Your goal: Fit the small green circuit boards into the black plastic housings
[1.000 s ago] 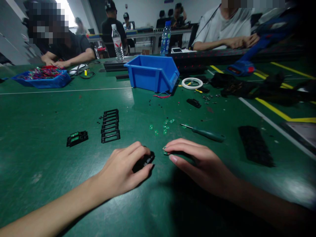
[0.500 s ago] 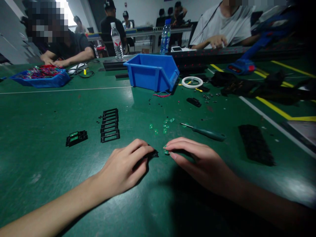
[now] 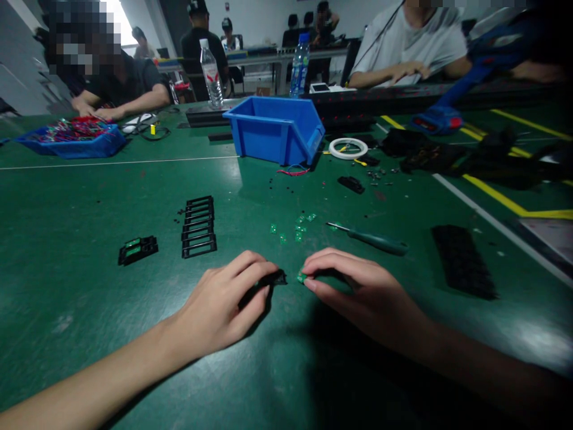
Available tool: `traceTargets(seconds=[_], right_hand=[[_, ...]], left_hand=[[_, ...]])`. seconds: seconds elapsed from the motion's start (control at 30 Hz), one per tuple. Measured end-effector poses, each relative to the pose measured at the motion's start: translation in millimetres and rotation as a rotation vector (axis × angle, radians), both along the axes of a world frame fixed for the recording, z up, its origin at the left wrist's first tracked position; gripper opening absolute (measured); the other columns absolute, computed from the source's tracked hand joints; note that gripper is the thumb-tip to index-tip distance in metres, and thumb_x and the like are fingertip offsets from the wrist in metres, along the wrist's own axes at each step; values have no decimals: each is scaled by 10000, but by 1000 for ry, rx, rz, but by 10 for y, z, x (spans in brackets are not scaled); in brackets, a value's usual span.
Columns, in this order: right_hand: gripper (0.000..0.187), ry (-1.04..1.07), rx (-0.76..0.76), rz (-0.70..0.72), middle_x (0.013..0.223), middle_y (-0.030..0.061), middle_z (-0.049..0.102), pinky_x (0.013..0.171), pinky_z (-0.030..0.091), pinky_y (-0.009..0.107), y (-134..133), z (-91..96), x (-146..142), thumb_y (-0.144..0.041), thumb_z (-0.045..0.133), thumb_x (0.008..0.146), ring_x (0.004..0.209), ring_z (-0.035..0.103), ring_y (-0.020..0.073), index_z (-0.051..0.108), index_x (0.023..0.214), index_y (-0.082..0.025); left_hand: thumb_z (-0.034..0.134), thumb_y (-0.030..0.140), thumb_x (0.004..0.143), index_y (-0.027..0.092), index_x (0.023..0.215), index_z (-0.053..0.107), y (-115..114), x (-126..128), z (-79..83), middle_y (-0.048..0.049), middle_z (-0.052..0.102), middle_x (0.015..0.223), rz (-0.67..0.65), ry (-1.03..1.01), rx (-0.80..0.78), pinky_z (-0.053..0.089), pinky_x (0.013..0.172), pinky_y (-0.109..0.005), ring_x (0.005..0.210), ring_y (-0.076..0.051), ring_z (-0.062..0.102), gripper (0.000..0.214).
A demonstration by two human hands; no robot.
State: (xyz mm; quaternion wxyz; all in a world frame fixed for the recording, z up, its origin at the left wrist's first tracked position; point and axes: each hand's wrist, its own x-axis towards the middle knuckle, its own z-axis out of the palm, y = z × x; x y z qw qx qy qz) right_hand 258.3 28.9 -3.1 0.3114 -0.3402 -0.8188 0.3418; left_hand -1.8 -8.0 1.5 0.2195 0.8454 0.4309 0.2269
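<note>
My left hand (image 3: 233, 297) is closed around a small black plastic part (image 3: 280, 278), most of it hidden under the fingers. Just to the right, my right hand (image 3: 358, 286) pinches a tiny green circuit board (image 3: 301, 277) between thumb and fingertips. A narrow gap separates the board from the black part. Several similar green boards (image 3: 298, 236) lie scattered beyond the hands. A screwdriver (image 3: 376, 240) with a dark green handle rests past my right hand. On the left are a black slotted frame (image 3: 199, 227) and a black piece with green boards in it (image 3: 138, 249).
A blue bin (image 3: 273, 131) stands across the green table (image 3: 111, 322). Behind it are two bottles; at far left, a blue tray (image 3: 71, 143) holds wires. A white ring (image 3: 348, 149), loose screws, a cordless drill (image 3: 441, 119) and a black block (image 3: 464, 261) occupy the right. People sit opposite.
The fingers of my right hand have shifted slightly on the green board, which has turned a little. My left fingers have lifted a bit, showing more of the black part.
</note>
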Motion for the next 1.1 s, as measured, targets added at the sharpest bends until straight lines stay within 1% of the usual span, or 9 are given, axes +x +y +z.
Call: traceTargets(seconds=[0.2,0.37,0.5,0.73,1.0,1.1], right_hand=[[88,6,3,-8,1013,23,700,860,507,264,-6,10,-10,-167,636,947,953,658,152,662,1019,-211],[102,-19,-9,-33,1019,18,695,871,497,272,-17,-5,6,-157,625,950,957,653,154,653,1026,-219],[97,-26,-19,-35,1025,27,692,867,499,291,-6,-12,4,-161,610,958,963,650,169,647,1025,-220],[31,-21,-61,-29,959,-1,695,804,499,276,-11,4,-1,-246,643,962,887,655,152,653,987,-230],[34,-9,-41,5,958,20,691,802,500,279,-19,11,10,-211,626,969,882,649,157,649,994,-211],[36,-32,-39,-9,956,22,692,795,503,279,-33,19,16,-206,625,964,879,651,160,647,992,-212]], left_hand=[[495,217,1007,270,1338,501,3,-3,1,-43,597,1242,3,-2,-20,553,854,-312,1035,-162,632,336],[494,219,1008,261,1339,507,4,1,-1,-53,597,1257,5,-8,-22,551,834,-307,1038,-165,635,334],[498,217,1008,262,1338,509,4,6,-12,-50,596,1259,5,-13,-24,551,860,-310,1050,-162,633,333],[497,213,1009,264,1338,507,5,2,-10,-45,601,1251,2,-15,-26,554,879,-315,1061,-161,629,333],[499,213,1009,257,1333,515,5,3,-18,-55,608,1248,2,-18,-18,554,899,-320,1049,-164,638,327],[497,215,1009,254,1333,518,9,0,-18,-61,607,1252,5,-15,-23,557,892,-325,1052,-170,637,327]])
